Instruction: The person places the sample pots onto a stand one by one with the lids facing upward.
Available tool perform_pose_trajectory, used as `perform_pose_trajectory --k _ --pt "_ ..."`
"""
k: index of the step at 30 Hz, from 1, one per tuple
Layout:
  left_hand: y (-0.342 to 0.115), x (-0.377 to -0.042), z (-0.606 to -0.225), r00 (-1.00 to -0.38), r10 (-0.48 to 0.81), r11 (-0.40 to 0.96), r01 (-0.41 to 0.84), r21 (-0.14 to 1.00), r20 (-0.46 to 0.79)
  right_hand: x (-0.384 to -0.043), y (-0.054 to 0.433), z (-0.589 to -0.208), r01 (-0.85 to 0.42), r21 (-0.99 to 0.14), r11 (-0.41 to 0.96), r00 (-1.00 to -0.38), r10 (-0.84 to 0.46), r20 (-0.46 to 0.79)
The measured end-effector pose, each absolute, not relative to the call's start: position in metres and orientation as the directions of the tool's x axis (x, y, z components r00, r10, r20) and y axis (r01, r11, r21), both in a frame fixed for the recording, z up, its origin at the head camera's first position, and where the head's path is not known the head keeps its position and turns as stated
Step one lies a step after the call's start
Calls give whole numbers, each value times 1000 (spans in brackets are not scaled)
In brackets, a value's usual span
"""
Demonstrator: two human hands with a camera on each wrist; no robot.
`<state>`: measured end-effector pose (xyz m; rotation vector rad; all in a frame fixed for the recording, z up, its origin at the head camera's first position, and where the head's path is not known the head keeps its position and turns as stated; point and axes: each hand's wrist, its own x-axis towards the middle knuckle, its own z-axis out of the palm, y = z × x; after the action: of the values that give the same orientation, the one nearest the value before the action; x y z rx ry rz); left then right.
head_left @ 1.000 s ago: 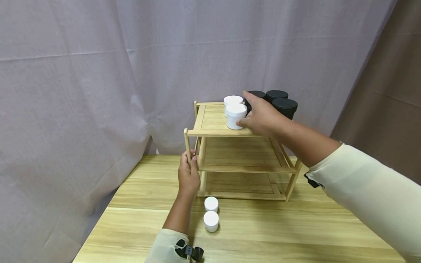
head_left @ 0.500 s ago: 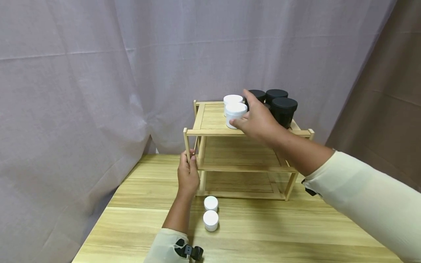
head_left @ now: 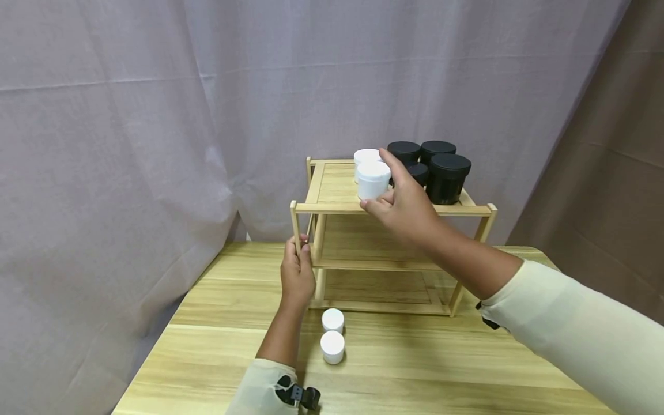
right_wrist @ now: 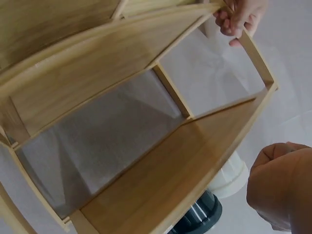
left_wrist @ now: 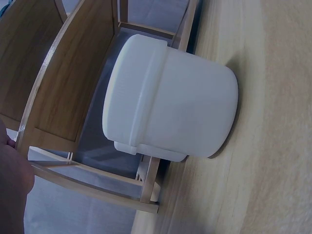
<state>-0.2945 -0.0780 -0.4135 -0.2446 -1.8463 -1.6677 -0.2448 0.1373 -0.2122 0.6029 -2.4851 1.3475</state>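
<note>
My left hand [head_left: 298, 274] grips the left front post of a three-tier wooden shelf rack [head_left: 381, 266]; the right wrist view also shows its fingers on the frame. On the top tier stands a white lidded jar [head_left: 374, 181], with a second white jar [head_left: 366, 155] right behind it. My right hand [head_left: 407, 204] is at the front jar's right side, thumb and index finger spread apart. In the right wrist view, a narrow gap shows between this hand [right_wrist: 278, 183] and the white jar [right_wrist: 231, 176]. Its other fingers are mostly hidden in the head view.
Several black lidded jars [head_left: 448, 180] crowd the right part of the top tier. Two smaller white jars [head_left: 332, 346] stand on the wooden table [head_left: 218, 340] before the rack. A grey curtain [head_left: 259, 104] hangs behind.
My right hand has drawn back slightly from the front white jar, its thumb now lower, uncovering more of the black jars. The jars stay in place; my left hand keeps its grip.
</note>
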Motion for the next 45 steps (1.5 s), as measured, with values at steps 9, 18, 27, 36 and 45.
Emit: perform_pose_trajectory --k 9,18,27,36,45 --pt "-79 -295 -413 -788 -260 176 530 829 559 -238 142 -235 -535 -710 457 -844 -278 458" --pt "-78 -293 -413 -790 -266 159 529 834 552 -233 143 -247 -531 -706 469 -847 -299 439" --pt "-76 -294 -413 -796 -267 153 521 840 543 -232 144 -256 -559 -697 449 -829 -322 457" --pt "-77 -292 -414 -799 -272 147 516 844 536 -236 146 -270 -661 -608 440 -748 -321 581" --pt "-77 -293 -413 -795 -270 161 519 839 543 -236 150 -285 -775 -467 426 -610 -311 729"
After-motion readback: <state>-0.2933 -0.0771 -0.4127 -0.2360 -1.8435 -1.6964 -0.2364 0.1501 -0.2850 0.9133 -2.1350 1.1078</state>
